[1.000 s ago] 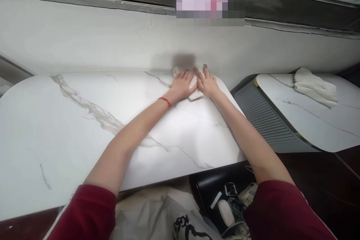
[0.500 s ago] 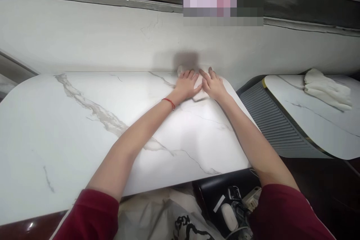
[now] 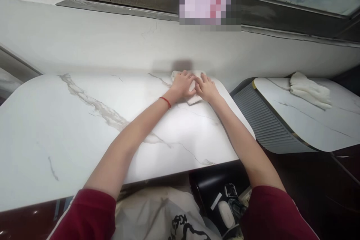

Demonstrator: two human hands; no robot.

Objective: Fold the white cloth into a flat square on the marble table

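Observation:
A folded white cloth (image 3: 194, 99) lies near the far edge of a white marbled tabletop (image 3: 157, 116), partly covered by both hands. My left hand (image 3: 182, 84), with a red string bracelet at the wrist, presses on the cloth palm down, its fingers a little bent and its thumb apart. Beside it, my right hand (image 3: 207, 89) rests on the cloth's right part with spread fingers. The two hands meet or nearly meet at the index fingers. Neither is wrapped round the cloth.
A white wall (image 3: 112, 41) rises directly behind the table. To the right stands a second marbled top (image 3: 303, 120) on a grey ribbed base, with another white cloth (image 3: 309, 90) on it. Below the front edge, small items including a white case (image 3: 226, 213) lie on a black surface.
My hands and the cloth have come slightly nearer and left in view, and more cloth shows around them. The left fingers look less spread. The camera has also shifted a little.

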